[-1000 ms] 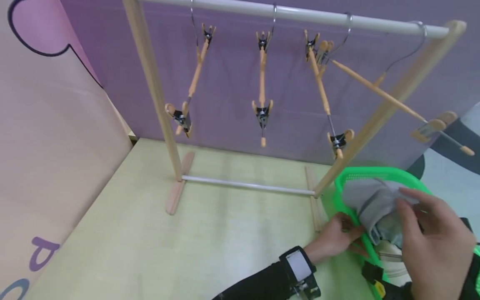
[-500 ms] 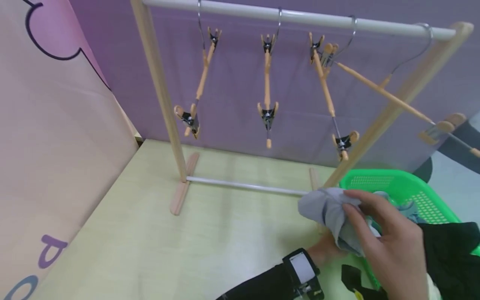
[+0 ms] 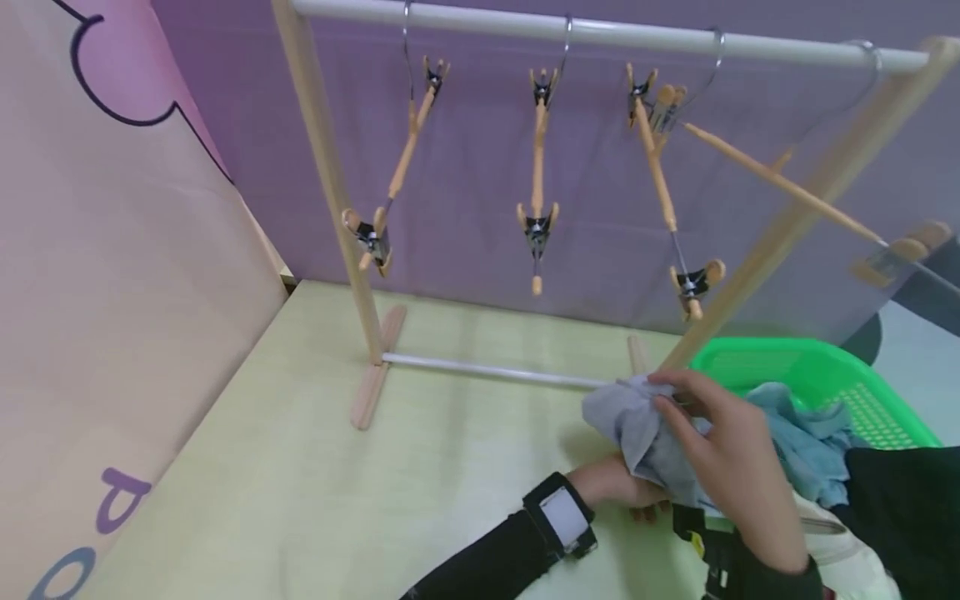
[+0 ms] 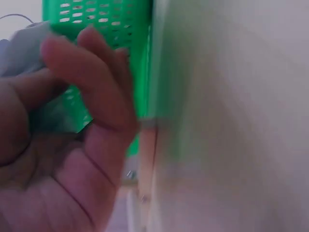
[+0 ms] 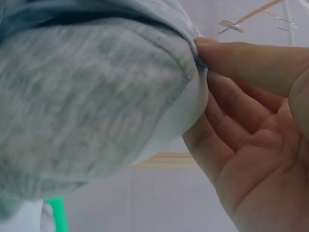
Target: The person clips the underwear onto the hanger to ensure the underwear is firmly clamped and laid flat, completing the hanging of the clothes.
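Note:
My right hand (image 3: 731, 458) pinches a small light-grey garment (image 3: 626, 417) between thumb and fingertips, above the table beside the green basket. In the right wrist view the garment (image 5: 91, 96) hangs bunched, its heathered fabric filling the left side, with a seamed edge at the fingertips (image 5: 205, 50). Low beside the garment is my left hand (image 3: 618, 483), partly covered by it in the head view. The left wrist view shows this left hand (image 4: 82, 125) with loosely bent fingers and nothing between them, in front of the basket wall (image 4: 140, 72).
A wooden rack with a white top rail (image 3: 495, 21) stands at the back, holding several clip hangers such as the middle hanger (image 3: 538, 158). The green basket (image 3: 772, 358) at right holds teal cloth (image 3: 806, 442) and white cloth (image 3: 847, 550). Black fabric (image 3: 907, 508) lies across its right side.
The right hand has lifted the grey garment out of the basket and carried it left over the table. The left hand has left the basket rim and shifted left to beside the garment.

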A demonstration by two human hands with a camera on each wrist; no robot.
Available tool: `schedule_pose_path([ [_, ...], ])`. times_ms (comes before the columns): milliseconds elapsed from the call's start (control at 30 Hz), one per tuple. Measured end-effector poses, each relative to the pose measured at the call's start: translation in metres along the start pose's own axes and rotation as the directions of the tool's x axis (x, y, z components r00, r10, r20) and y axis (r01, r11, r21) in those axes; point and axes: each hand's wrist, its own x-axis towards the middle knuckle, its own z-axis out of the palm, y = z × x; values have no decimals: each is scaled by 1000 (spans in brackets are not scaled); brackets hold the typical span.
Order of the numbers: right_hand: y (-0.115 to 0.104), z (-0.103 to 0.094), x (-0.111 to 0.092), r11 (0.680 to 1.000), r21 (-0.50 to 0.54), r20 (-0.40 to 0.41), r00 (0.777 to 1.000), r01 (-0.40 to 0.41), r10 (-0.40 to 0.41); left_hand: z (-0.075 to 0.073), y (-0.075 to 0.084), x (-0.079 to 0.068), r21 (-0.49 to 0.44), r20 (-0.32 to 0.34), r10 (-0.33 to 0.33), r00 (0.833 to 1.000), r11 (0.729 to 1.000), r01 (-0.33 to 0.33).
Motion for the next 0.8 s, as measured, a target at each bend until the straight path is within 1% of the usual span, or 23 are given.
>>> schedule_pose_path([
  [33, 2, 2, 1, 1000, 1, 22, 1000, -7, 7, -4, 5, -12, 112, -18, 0, 1000, 994, 2],
  [100, 7, 6, 3, 1000, 3, 67, 998, -18, 18, -12, 3, -25, 287, -9, 11, 1000, 958, -8],
  [133, 10, 8, 4, 1000, 8, 87, 996, -16, 15, -16, 2, -32, 357, -2, 9, 1000, 934, -8],
  [200, 14, 13, 7, 1000, 0, 118, 993, 4, -4, -27, 0, -46, 439, 23, 10, 1000, 898, -19],
  [233, 15, 15, 8, 1000, -11, 130, 991, 19, -18, -33, -2, -53, 439, 37, 14, 999, 898, -29],
  [267, 15, 18, 10, 999, -14, 144, 989, 36, -34, -41, -3, -60, 439, 38, 7, 999, 898, -22],
  [300, 15, 20, 12, 999, -14, 160, 986, 52, -49, -48, -3, -68, 447, 18, -6, 1000, 895, -2],
  [333, 15, 22, 12, 998, -11, 172, 983, 63, -60, -55, -4, -74, 441, -5, -15, 1000, 897, 16],
  [400, 13, 25, 13, 997, -3, 195, 978, 74, -73, -70, -4, -83, 412, -76, -28, 997, 910, 57],
  [433, 12, 27, 13, 997, 12, 203, 976, 82, -83, -77, -5, -86, 390, -122, -27, 992, 918, 73],
  [467, 11, 28, 14, 996, 36, 213, 973, 84, -90, -84, -5, -88, 369, -181, -21, 983, 925, 88],
  [500, 10, 30, 14, 995, 51, 219, 971, 88, -97, -91, -6, -89, 357, -253, -2, 968, 929, 95],
  [533, 9, 31, 15, 993, 67, 223, 969, 94, -106, -97, -8, -89, 340, -321, 26, 947, 936, 90],
  [600, 7, 33, 15, 990, 99, 232, 965, 102, -123, -108, -11, -88, 309, -438, 78, 896, 949, 68],
  [633, 6, 34, 15, 988, 112, 240, 962, 105, -129, -111, -13, -87, 297, -473, 103, 875, 954, 48],
  [667, 6, 35, 16, 986, 128, 247, 959, 107, -137, -115, -15, -86, 283, -492, 128, 861, 959, 19],
  [700, 5, 37, 16, 984, 139, 258, 956, 108, -141, -117, -18, -86, 262, -492, 146, 858, 965, -14],
  [733, 4, 38, 16, 983, 154, 273, 951, 102, -142, -119, -20, -86, 211, -467, 154, 871, 976, -59],
  [800, 2, 41, 16, 980, 176, 301, 942, 95, -146, -121, -24, -87, 115, -387, 163, 907, 985, -128],
])
